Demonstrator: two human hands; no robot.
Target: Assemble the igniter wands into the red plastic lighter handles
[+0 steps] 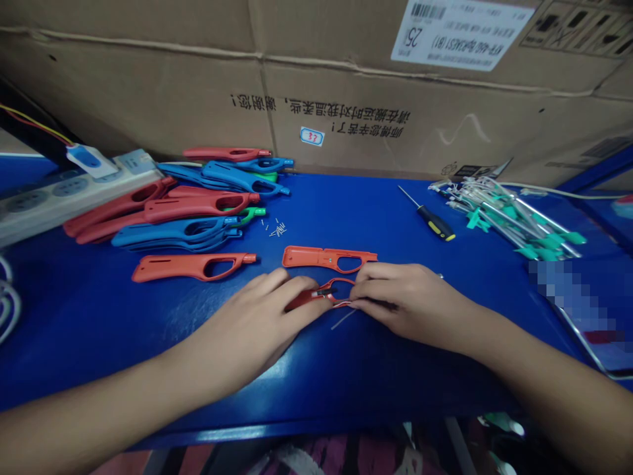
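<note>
Between my hands lies an orange-red half-shell of a gas lighter (341, 282), its hollow side up, with a small black part in it near the looped guard. My left hand (260, 320) is closed on its handle end. At its nozzle end my right hand (413, 295) is closed, fingertips pinched on the shell and a thin white wire. One thin, pale wire end (343, 319) sticks out below the fingers. Just behind rests a second orange half-shell (307, 256), also hollow side up, apart from both hands. A closed-looking orange lighter shell (171, 267) lies to the left.
Red, blue and green lighter shells (198, 208) are piled at left beside a power strip (64, 191). Small screws (278, 229) lie mid-table. A screwdriver (434, 222), metal tubes with green tips (519, 218) and a tablet-like device (588, 343) are right. A cardboard box (173, 99) stands behind.
</note>
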